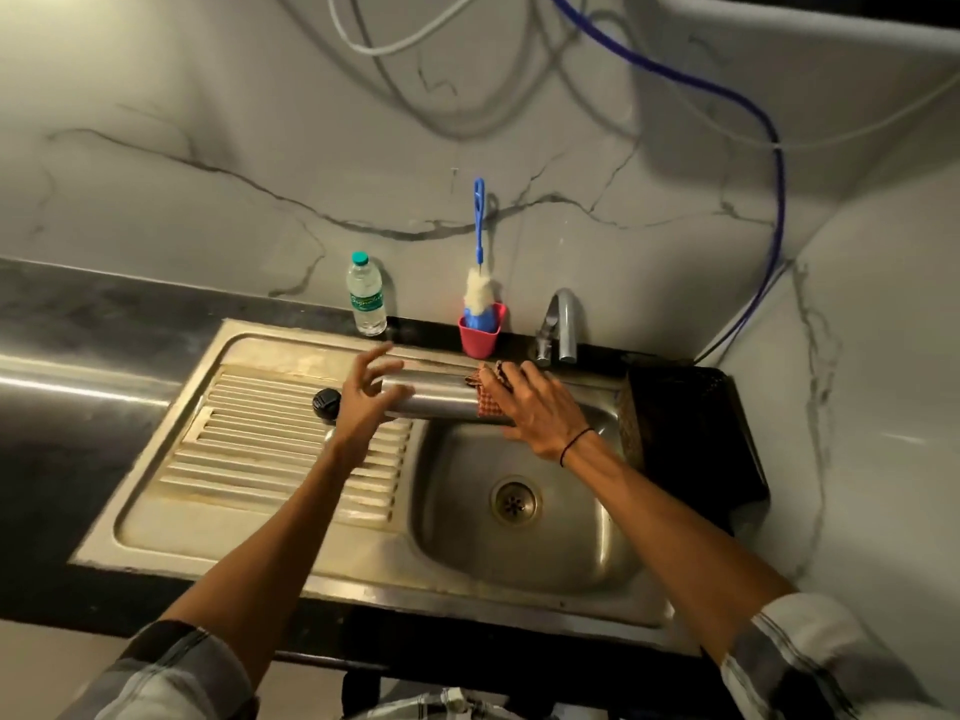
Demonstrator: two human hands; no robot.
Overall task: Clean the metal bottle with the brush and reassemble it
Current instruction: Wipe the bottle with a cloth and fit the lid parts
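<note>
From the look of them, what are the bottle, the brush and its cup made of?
Bottle: brushed metal, likely steel, with streaky highlights. Brush: glossy blue handle, probably plastic, with a fluffy white head, maybe sponge or bristle. Cup: opaque pink, smooth, looks like plastic.

Only one thing carried writing: the plastic water bottle (367, 295) near the back edge of the table had a green and white label with script letters, but they were too small and blurred to read.
</note>
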